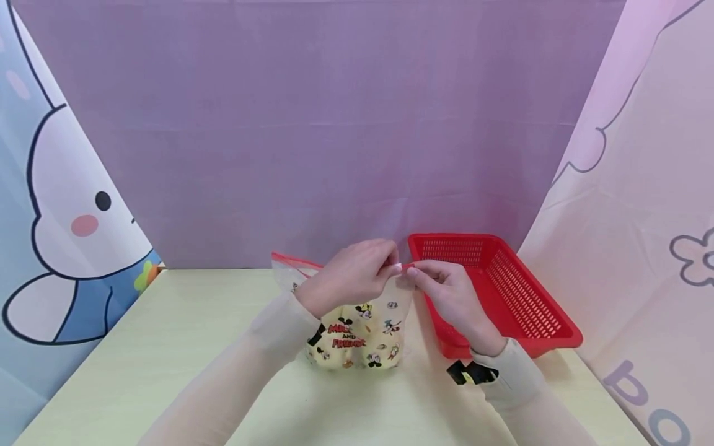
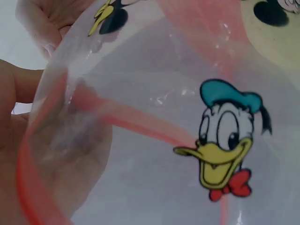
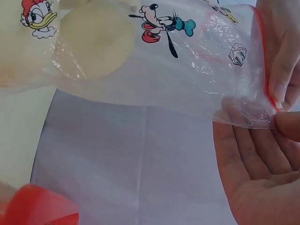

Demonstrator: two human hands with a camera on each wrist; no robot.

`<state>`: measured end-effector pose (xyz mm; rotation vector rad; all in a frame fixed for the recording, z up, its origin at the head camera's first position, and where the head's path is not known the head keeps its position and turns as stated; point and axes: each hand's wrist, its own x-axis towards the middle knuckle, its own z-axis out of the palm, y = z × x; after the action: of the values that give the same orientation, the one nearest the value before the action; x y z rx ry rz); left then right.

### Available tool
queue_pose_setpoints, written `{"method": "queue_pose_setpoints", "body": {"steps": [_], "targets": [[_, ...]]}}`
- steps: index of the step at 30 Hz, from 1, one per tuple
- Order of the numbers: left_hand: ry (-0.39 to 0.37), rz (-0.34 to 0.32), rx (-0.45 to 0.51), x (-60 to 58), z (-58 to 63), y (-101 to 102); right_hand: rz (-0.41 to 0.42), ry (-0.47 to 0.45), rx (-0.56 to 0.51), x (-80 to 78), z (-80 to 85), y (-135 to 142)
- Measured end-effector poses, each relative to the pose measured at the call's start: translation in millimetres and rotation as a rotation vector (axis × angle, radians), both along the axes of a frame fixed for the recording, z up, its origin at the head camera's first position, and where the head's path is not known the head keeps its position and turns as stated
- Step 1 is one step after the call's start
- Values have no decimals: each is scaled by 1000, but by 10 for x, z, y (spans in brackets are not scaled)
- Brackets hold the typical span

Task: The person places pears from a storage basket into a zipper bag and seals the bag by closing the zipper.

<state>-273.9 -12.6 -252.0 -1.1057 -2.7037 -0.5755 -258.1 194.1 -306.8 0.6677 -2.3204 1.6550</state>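
Observation:
A clear zip bag [image 1: 357, 334] with cartoon figures and a red zip strip stands on the table. Pale yellow rounded things [image 3: 96, 42] show through its film; their kind is hard to tell. My left hand [image 1: 357, 269] pinches the top edge of the bag toward its right end. Close beside it, my right hand [image 1: 449, 291] pinches the top right corner between thumb and fingers. At the bag's left end, the red zip strip [image 2: 136, 126] spreads into two apart edges in the left wrist view. My left forearm hides part of the bag's front.
A red plastic basket [image 1: 524, 297] with slotted walls stands right of the bag, behind my right hand. The pale table [image 1: 184, 328] meets a purple cloth backdrop [image 1: 312, 136]. Printed cloths hang on the left and right sides.

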Motion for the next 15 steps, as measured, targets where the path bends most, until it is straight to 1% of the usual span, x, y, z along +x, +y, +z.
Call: {"method": "queue_pose_setpoints", "body": {"steps": [7, 13, 15], "targets": [[26, 17, 9, -6, -25, -99, -56, 25, -3, -28, -24, 55], [75, -3, 50, 8, -32, -99, -57, 26, 6, -38, -10, 65], [92, -10, 64, 16, -33, -90, -45, 16, 3, -38, 1, 66]]}}
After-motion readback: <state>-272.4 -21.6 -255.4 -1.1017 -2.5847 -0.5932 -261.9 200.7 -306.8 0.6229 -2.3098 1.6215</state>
